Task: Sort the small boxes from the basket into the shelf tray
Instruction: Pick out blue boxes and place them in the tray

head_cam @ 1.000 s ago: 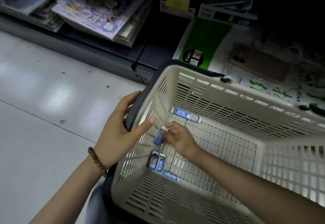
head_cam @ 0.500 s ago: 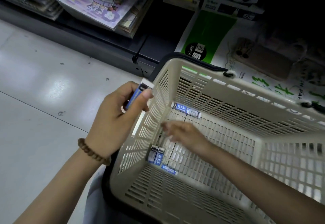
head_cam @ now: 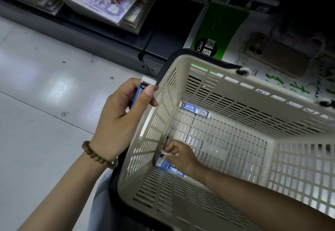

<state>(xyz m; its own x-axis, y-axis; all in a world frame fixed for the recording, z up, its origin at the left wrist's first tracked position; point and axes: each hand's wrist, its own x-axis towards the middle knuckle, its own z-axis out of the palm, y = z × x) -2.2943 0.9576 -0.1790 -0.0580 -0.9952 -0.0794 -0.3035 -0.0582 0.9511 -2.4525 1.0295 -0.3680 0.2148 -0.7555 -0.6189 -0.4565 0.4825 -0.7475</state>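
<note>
One head-worn camera looks steeply down and forward, close above the beige basket (head_cam: 226,87). The floor (head_cam: 36,122) fills the left, shelving (head_cam: 72,29) the top.

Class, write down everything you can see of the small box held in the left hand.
The small box is slim and oblong: a blue printed sleeve with a plain white end. The left hand grips it, fingers curled behind, thumb across its front. It is tilted, white end uppermost, outside the basket beside a rim corner; whether it touches the rim is unclear.
</note>
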